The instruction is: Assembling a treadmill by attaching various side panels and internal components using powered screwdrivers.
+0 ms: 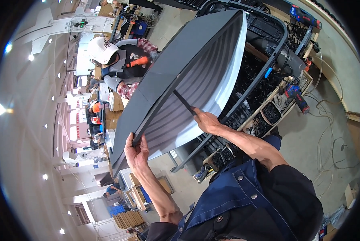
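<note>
A large, boat-shaped panel (160,74) with a dark grey outer face is tilted up in front of me. Its pale ribbed inner face (188,106) curves towards my right side. My left hand (136,154) is closed on the panel's dark lower-left edge, with the thumb and fingers on either side. My right hand (206,120) is inside the curve, its fingers closed round the lower end of a narrow dark strip (184,101). That strip runs up to the panel's dark edge; whether it is fixed there I cannot tell.
Behind the panel a black-framed rack (250,92) holds many dark parts. Wooden bins of small black pieces (271,112) line its near side. Power drills (297,98) lie at the right, with loose cables (320,116) on the floor. A co-worker in a white cap (103,50) stands beyond the panel.
</note>
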`<state>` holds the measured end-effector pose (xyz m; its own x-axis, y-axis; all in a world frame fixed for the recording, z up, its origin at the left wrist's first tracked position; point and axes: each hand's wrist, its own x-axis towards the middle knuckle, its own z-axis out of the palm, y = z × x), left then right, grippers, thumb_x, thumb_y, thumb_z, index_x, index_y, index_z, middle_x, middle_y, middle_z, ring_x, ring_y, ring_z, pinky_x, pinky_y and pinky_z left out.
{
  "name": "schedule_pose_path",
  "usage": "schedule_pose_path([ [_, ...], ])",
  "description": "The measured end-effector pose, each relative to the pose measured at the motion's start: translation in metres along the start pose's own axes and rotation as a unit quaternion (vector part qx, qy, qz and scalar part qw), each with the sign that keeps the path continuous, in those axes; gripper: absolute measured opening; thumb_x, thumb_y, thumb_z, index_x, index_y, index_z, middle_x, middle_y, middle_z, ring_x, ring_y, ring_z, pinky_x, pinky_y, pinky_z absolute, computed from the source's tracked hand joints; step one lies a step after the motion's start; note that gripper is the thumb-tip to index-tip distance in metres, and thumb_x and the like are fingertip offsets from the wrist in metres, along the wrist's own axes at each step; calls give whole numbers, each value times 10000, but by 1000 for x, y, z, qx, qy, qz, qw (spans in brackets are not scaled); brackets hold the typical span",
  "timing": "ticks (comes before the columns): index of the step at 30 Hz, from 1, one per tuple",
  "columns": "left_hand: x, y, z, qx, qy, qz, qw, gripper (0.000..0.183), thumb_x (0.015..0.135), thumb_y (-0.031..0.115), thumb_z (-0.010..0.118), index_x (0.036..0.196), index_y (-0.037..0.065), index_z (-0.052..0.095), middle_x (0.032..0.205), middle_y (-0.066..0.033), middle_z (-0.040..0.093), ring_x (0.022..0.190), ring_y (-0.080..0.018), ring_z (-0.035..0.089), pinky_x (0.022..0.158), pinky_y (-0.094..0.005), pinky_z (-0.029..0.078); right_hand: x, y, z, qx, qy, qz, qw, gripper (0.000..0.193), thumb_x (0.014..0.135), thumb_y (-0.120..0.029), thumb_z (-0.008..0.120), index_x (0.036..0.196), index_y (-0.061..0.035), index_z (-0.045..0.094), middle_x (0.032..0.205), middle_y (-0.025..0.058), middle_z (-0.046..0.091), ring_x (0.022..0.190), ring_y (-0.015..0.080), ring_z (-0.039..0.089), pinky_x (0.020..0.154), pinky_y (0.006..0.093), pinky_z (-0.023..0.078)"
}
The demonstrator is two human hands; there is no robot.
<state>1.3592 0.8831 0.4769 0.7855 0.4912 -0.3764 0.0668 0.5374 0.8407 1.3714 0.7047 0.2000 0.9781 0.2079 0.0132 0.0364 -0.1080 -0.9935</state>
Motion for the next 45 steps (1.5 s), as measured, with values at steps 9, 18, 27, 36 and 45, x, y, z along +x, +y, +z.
schedule_pose_path([
  [9,10,1,-15,-13,7,-21,1000,157,885,-2,707,1034,-36,673,1023,-180,735,958,-317,730,896,-437,623,11,-18,-4,-11,-58,94,994,495,1033,-252,413,1507,-118,362,847,246,703,848,443,687,762,542,537],
  [18,21,-4,-33,-42,-9,-60,997,191,926,8,664,1104,-59,653,1104,-198,715,1065,-340,694,937,-452,604,22,0,15,20,-37,86,995,506,1008,-245,465,1492,-128,374,929,272,697,921,472,662,834,554,509],
  [27,12,-23,-36,-66,32,-44,996,97,893,-1,705,968,-20,646,964,-144,722,893,-273,726,818,-447,643,28,14,32,46,-58,94,993,562,936,-178,591,1472,-114,434,776,117,675,719,232,679,710,392,537],
  [36,18,-37,-50,-78,40,-52,995,78,909,5,692,977,-8,655,988,-134,726,926,-279,725,863,-456,631,27,17,32,109,-94,142,979,585,936,-91,608,1482,-90,398,790,83,659,671,167,644,603,332,550],
  [45,24,-55,-61,-82,28,-43,995,110,886,24,714,960,-14,642,970,-137,713,860,-288,739,764,-443,663,33,17,39,51,-95,149,983,507,945,-118,629,1413,-54,444,820,129,700,714,232,690,648,373,548],
])
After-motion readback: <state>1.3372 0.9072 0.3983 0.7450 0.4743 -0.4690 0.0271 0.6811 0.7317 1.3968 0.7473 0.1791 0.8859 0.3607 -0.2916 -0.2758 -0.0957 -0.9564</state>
